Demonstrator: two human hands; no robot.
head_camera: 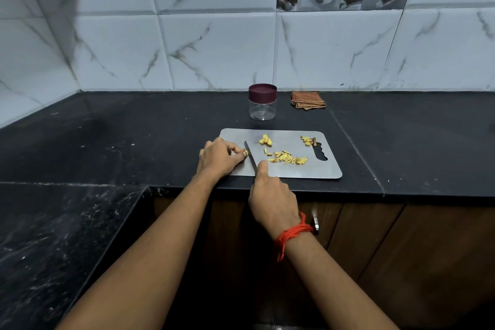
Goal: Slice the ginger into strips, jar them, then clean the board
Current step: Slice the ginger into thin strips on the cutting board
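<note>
- Pinches a small ginger bit (246, 153) against the board (308, 171) with the left hand (218, 157), fingers curled and tips pressed together on the yellow piece.
- Grips the knife (250, 157) in the right hand (273, 199), fingers wrapped round the handle, thumb lying up along it toward the blade.
- Blade slanted across the board, edge just right of the pinched bit, tip pointing away past the left fingertips; touching the bit or not, cannot tell.
- Right of the blade and near the knife grip: a loose heap of cut strips (288, 158), flat on the board.
- Beyond that heap, farther from both hands: a few thicker slices (266, 140) in a small clump.
- Far right of both grips, just beside the board's slot (321, 156): a little pile of scraps (308, 140), yellow and brown.
- Heel of the left hand over the board's left edge; right hand back over its near edge and the lip of the counter (134, 128).
- Well beyond the pinch, off the board on the black counter: a clear jar (262, 110), upright, dark purple lid (262, 91) on.
- Right of the jar and apart from it: a folded brown checked cloth (308, 100).
- Red thread (293, 233) wound round the right wrist, behind the knife grip.
- At the back, white marbled tiles (214, 48).
</note>
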